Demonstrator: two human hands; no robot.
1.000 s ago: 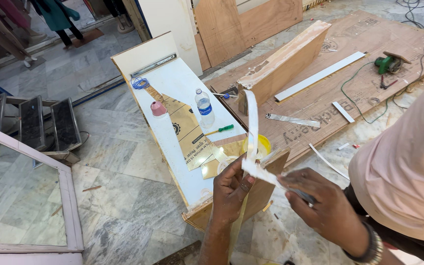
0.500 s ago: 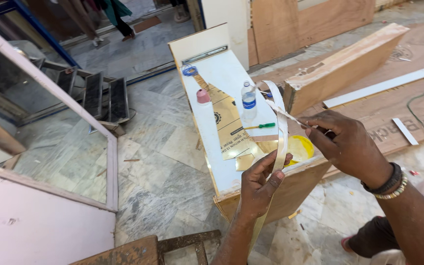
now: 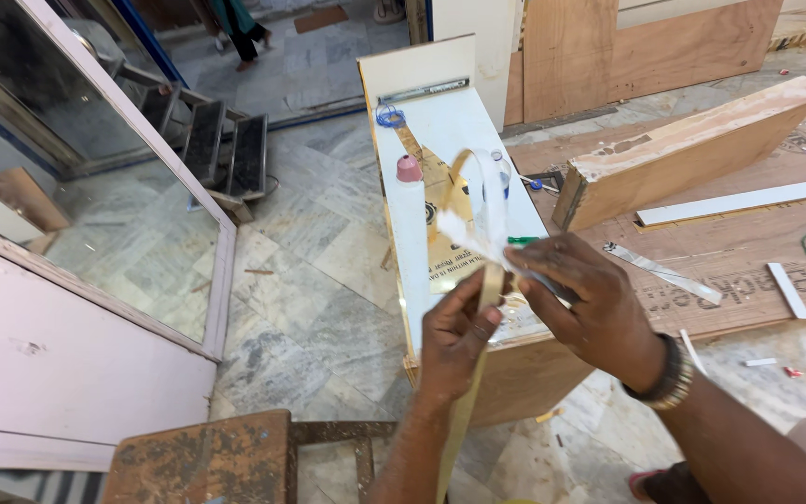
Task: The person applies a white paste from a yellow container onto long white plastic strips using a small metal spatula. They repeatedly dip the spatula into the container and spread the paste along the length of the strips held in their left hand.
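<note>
My left hand pinches a long thin edge-banding strip, white on one face and tan on the other. The strip curls up in a loop above my hands and hangs down past my left wrist. My right hand holds the strip's upper part and grips a thin tool against it; the tool is mostly hidden by the fingers. Both hands hover over the near end of a white laminated board. On the board lie a bottle with a pink cap, a tan printed sheet and a green pen.
A thick plywood block and white strips lie on brown plywood sheets at right. A worn wooden stool stands near my feet. A glass-paneled frame leans at left, with black metal steps beyond it.
My view has swung further left and closer. The strip's loop now rises higher above my hands, and my right hand has slid down to meet the left.
</note>
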